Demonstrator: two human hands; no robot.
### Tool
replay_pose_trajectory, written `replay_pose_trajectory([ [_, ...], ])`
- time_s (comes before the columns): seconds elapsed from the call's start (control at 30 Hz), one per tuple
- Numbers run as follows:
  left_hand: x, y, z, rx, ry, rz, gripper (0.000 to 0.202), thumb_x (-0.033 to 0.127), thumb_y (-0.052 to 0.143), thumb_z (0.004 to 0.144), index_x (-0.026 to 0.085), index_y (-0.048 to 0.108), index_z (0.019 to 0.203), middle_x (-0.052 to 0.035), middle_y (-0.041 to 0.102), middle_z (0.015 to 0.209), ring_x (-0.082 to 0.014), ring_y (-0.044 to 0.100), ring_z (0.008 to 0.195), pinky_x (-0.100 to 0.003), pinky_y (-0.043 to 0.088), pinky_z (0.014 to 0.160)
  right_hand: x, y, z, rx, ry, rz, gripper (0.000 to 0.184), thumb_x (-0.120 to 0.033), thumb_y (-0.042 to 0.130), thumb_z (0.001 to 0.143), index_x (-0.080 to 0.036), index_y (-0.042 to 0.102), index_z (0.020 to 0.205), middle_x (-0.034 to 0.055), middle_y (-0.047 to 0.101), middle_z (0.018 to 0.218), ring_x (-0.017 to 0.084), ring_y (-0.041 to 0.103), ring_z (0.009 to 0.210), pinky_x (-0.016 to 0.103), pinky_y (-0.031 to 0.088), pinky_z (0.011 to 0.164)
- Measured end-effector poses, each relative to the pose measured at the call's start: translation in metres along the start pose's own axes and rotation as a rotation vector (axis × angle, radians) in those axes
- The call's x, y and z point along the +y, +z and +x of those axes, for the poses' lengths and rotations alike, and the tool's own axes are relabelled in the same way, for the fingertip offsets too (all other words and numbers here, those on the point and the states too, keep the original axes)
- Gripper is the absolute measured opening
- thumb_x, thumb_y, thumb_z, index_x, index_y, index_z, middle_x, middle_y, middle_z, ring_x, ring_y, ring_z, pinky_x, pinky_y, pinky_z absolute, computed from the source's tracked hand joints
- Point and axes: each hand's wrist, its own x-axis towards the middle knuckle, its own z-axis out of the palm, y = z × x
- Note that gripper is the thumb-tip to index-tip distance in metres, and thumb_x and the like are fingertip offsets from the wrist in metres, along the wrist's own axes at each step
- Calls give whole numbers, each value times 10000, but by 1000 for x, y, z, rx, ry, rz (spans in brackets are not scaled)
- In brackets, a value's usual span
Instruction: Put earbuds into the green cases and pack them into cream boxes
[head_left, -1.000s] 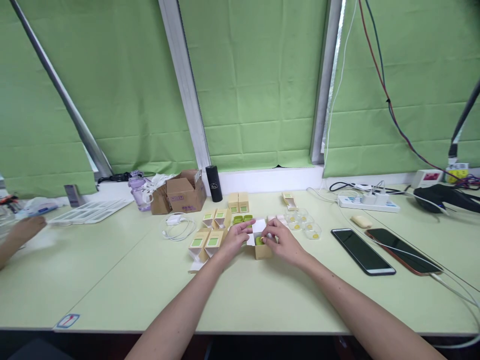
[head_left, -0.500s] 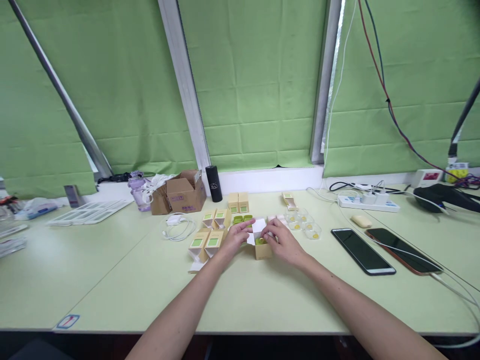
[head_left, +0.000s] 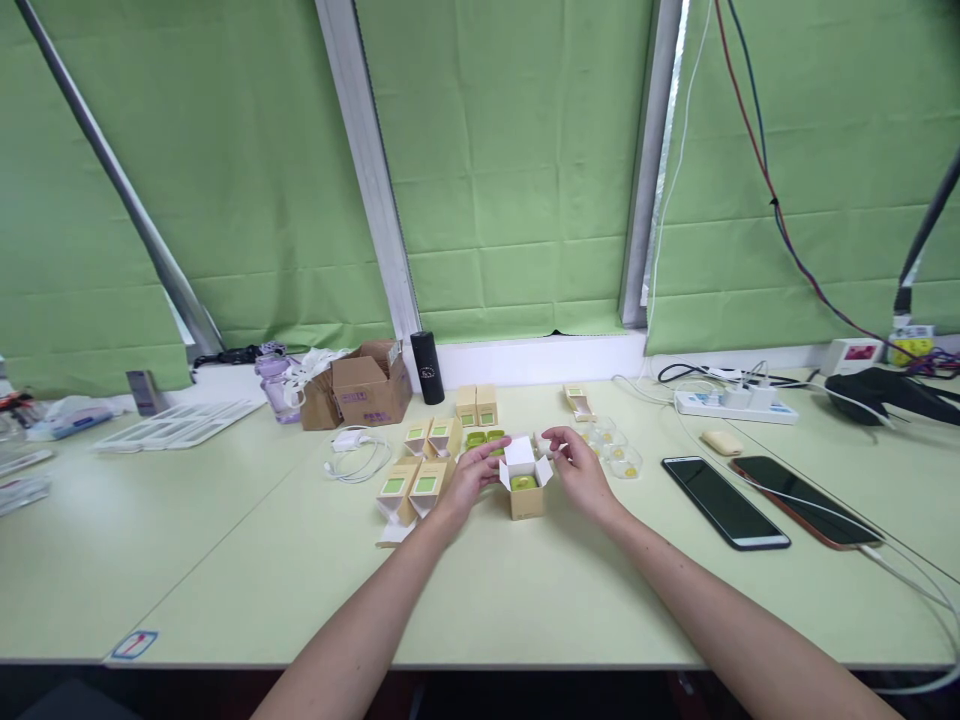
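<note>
A small tan cardboard box (head_left: 527, 502) stands upright at the table's middle, its white flaps open and a green round item (head_left: 523, 483) showing inside. My left hand (head_left: 471, 480) grips the box's left side, fingertips at the left flap. My right hand (head_left: 582, 472) hovers just right of the box, off it, fingers loosely curved and apart, nothing in them. Left of my hand stand several more tan boxes with green labels (head_left: 411, 485). Green cases (head_left: 484, 438) lie behind the open box.
Clear cups with yellow pieces (head_left: 616, 455) sit at right, then two phones (head_left: 724, 501), a power strip (head_left: 735, 404) and cables. A brown carton (head_left: 369, 385), black cylinder (head_left: 426, 367), purple bottle (head_left: 274, 385) and white charger cable (head_left: 351, 450) stand behind. White trays (head_left: 180, 423) lie far left.
My right hand has let go of the box and drawn back to the right; the flaps now stand open. Another person's hand at the far left has gone from view.
</note>
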Motion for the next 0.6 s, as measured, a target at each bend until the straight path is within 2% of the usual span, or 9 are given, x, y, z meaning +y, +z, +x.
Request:
replay_pose_trajectory([
  [0.2,4,6,-5,-42,20,77,681,216,741,726,113,602,1385,-123,789,1030,-216,724,899,-328,519,856,13,8,1,-48,14,56,302,-326,520,900,-244,613,1175,24,603,929,178,554,669,312,481,607],
  [0.43,-6,8,-5,-73,59,57,633,336,807,791,178,558,1351,-136,762,1123,-245,732,984,-346,524,880,14,12,-2,-44,115,225,334,-324,549,843,-243,595,1163,5,572,922,149,533,656,272,444,562],
  [0.6,-9,8,-4,-87,73,53,630,379,828,802,197,547,1335,-125,767,1110,-252,737,985,-373,518,927,9,12,-2,-49,216,345,379,-305,590,756,-247,597,1131,-9,559,913,128,513,637,245,408,532],
])
